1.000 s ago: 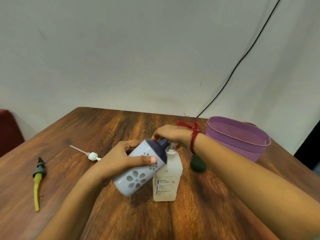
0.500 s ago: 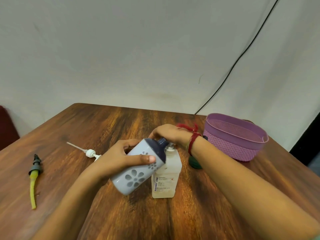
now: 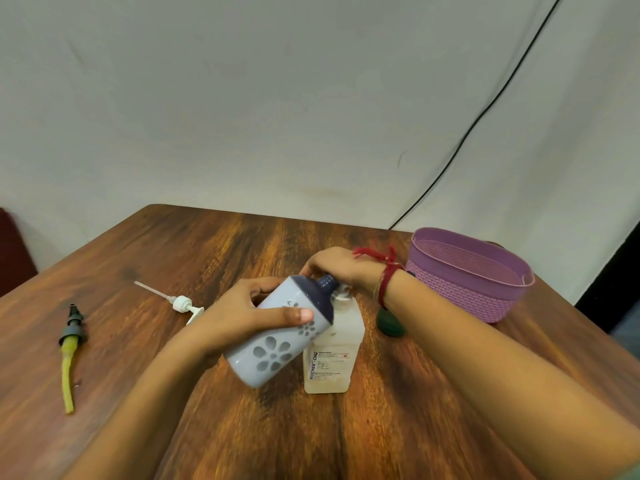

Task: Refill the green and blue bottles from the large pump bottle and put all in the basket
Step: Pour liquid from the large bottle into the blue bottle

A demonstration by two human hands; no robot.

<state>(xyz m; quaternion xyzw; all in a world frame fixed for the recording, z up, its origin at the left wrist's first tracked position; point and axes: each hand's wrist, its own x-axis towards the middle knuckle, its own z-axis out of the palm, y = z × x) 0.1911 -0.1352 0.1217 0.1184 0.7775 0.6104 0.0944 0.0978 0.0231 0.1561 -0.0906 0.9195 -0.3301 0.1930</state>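
Observation:
My left hand (image 3: 242, 313) grips the pale blue bottle (image 3: 273, 348) with flower marks and tilts it, its dark open neck against the spout of the large pump bottle (image 3: 332, 362). That clear bottle stands upright at the table's middle. My right hand (image 3: 336, 268) lies over its pump head with fingers curled round it, hiding most of the pump. The dark green bottle (image 3: 389, 325) stands just behind my right wrist, largely hidden. The purple basket (image 3: 457, 296) sits at the right, apart from both hands.
A loose white pump (image 3: 181, 303) with its tube lies on the wooden table (image 3: 381, 427) left of my left hand. Farther left lies a dark pump top with a yellow-green tube (image 3: 71, 327). A black cable (image 3: 467, 133) runs down the wall behind.
Both hands and the bottles keep the same pose. Only my view has shifted slightly.

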